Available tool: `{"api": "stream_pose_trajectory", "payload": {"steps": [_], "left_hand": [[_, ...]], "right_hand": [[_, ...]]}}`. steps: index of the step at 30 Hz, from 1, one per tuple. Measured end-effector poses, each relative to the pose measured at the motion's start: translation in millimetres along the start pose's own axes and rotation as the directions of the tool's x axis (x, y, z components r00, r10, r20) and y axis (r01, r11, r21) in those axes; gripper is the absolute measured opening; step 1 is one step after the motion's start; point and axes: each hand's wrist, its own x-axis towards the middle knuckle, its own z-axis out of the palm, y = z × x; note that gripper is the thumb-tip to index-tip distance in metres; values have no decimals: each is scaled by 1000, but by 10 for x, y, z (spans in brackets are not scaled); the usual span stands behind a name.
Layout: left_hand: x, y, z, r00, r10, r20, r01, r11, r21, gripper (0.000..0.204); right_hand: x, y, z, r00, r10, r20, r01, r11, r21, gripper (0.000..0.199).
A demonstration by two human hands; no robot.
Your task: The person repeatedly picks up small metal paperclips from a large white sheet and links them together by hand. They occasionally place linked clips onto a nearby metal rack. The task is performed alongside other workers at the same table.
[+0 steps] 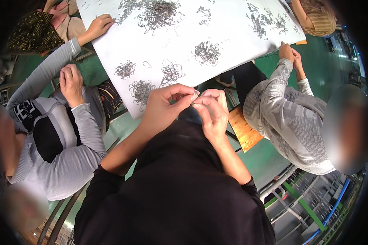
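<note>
My left hand (165, 105) and my right hand (213, 112) meet just in front of my chest, near the front corner of the white table. Fingertips of both pinch a small grey metal piece (196, 93), mostly hidden between them; it looks like bent wire. Closest to my left hand on the table lies a pile of bent wire hooks (141, 92). Beyond it are another pile of hooks (172, 72), a smaller heap (125, 70) and a larger one (207, 52). A single loose hook (146, 64) rests between the piles.
The white tabletop (122, 45) also carries a big wire heap (159, 14) at the far side and scattered pieces (259, 24) far right. People sit close on both sides: a grey-sleeved arm (49, 73) reaches the table at left, and another person's hands (290, 55) work at right. A wooden stool (246, 128) stands right.
</note>
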Motion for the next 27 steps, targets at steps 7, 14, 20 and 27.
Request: {"api": "stream_pose_trajectory", "payload": {"steps": [7, 14, 20, 27], "left_hand": [[-118, -71, -122, 995, 93, -36, -89, 990, 113, 10], [-171, -103, -84, 947, 298, -123, -273, 944, 186, 14], [-242, -71, -115, 944, 309, -116, -266, 921, 284, 16], [-317, -68, -32, 921, 375, -102, -332, 896, 296, 16]], "right_hand": [[-21, 47, 135, 999, 7, 38, -6, 1000, -2, 13], [283, 243, -53, 965, 92, 245, -111, 991, 68, 21], [1483, 1087, 555, 938, 259, 231, -185, 936, -300, 19], [2342, 1387, 1452, 872, 406, 273, -38, 614, -789, 22]]}}
